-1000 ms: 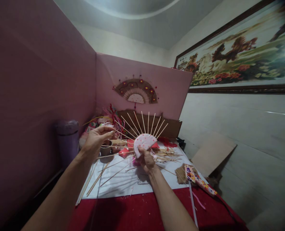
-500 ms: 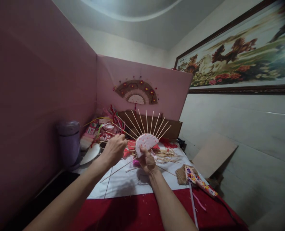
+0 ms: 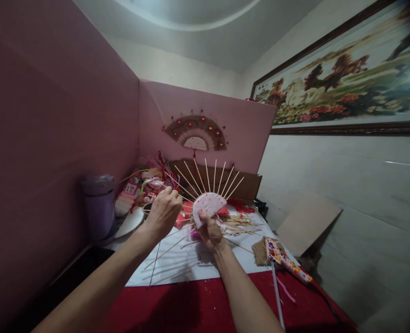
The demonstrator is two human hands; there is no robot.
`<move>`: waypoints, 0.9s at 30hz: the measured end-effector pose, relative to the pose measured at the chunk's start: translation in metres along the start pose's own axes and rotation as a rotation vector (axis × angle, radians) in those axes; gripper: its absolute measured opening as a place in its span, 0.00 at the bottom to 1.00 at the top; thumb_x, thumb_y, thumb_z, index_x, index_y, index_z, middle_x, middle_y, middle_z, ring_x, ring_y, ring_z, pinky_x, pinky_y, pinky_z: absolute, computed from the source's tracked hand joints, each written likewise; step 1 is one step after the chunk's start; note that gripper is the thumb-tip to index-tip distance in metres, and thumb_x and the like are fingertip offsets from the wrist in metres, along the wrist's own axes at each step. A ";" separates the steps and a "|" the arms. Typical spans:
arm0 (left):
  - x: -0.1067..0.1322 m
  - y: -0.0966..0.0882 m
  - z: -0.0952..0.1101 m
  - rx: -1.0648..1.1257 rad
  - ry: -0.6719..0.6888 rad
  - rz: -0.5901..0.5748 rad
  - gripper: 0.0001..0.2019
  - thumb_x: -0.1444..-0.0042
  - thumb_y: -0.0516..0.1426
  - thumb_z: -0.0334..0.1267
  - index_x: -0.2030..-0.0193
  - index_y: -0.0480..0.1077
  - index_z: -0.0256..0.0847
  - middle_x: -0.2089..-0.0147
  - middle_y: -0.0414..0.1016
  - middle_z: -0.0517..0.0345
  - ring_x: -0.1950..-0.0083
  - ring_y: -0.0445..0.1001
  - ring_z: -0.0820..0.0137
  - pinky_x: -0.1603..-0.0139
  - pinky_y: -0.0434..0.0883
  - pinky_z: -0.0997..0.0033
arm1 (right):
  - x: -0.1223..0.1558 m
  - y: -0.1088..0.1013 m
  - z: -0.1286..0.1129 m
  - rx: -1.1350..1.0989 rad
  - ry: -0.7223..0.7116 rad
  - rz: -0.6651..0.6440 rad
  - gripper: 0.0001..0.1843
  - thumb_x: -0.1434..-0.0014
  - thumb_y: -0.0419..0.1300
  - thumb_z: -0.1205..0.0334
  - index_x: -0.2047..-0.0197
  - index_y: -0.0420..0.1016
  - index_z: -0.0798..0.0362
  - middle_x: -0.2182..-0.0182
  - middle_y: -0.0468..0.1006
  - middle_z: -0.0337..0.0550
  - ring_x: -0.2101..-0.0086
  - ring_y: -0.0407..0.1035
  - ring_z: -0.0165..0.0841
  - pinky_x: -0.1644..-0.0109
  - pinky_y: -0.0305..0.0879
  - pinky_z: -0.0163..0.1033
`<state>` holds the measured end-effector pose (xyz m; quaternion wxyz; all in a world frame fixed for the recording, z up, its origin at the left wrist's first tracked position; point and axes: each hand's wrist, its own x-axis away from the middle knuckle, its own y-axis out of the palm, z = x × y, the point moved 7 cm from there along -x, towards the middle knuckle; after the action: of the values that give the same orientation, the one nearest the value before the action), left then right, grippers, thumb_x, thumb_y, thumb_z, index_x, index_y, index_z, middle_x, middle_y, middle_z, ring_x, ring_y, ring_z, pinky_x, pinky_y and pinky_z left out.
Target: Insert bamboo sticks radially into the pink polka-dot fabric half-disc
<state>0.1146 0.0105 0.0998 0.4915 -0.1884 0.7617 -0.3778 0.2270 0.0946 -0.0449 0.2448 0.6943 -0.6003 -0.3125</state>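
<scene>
My right hand is closed on the lower edge of a half-round, white padded fan base with pink dots, the thumb lying over its front. Thin wooden sticks spread out from the curved edge like rays. On the left side of this fan frame, my left hand is closed at one of the sticks; its fingertips are partly hidden. Below the hands, more loose sticks and red paper lie on a white sheet.
A finished-looking brown fan hangs on the pink panel behind. Purple flask, craft materials and a white half-round piece are at left. A flower-patterned glue gun with a cord lies at right on the red cloth.
The fan frame has turned slightly anticlockwise, its stick tips swinging left. My left hand has risen a little, while my right hand keeps its hold on the base.
</scene>
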 end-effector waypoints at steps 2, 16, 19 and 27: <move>0.000 -0.006 -0.001 0.002 -0.022 0.035 0.07 0.50 0.51 0.25 0.70 0.69 0.34 0.65 0.71 0.44 0.59 0.64 0.58 0.60 0.62 0.60 | 0.000 0.000 0.000 0.017 -0.010 -0.002 0.09 0.58 0.64 0.67 0.71 0.69 0.53 0.71 0.76 0.36 0.71 0.70 0.28 0.67 0.68 0.32; 0.007 0.020 -0.031 0.065 -0.101 0.059 0.06 0.50 0.51 0.29 0.72 0.69 0.36 0.68 0.71 0.45 0.61 0.65 0.59 0.61 0.61 0.62 | 0.002 0.002 0.002 0.027 0.008 -0.022 0.09 0.58 0.64 0.66 0.71 0.69 0.53 0.71 0.77 0.36 0.72 0.71 0.27 0.69 0.67 0.32; 0.010 0.016 -0.023 0.176 -0.116 0.091 0.08 0.48 0.50 0.29 0.74 0.68 0.37 0.70 0.71 0.48 0.63 0.65 0.62 0.63 0.61 0.65 | 0.002 0.002 0.002 0.033 0.001 -0.022 0.09 0.58 0.64 0.66 0.70 0.70 0.53 0.72 0.77 0.36 0.72 0.70 0.28 0.69 0.67 0.32; 0.018 0.035 0.006 0.658 -0.160 0.021 0.05 0.53 0.56 0.32 0.78 0.67 0.39 0.74 0.69 0.58 0.70 0.64 0.70 0.68 0.60 0.71 | 0.004 0.003 0.002 0.106 -0.010 -0.009 0.08 0.57 0.64 0.63 0.73 0.69 0.55 0.77 0.75 0.35 0.78 0.66 0.26 0.76 0.61 0.31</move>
<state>0.1146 0.0192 0.0612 0.5880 -0.0410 0.5599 -0.5823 0.2235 0.0899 -0.0446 0.2033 0.7074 -0.6142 -0.2847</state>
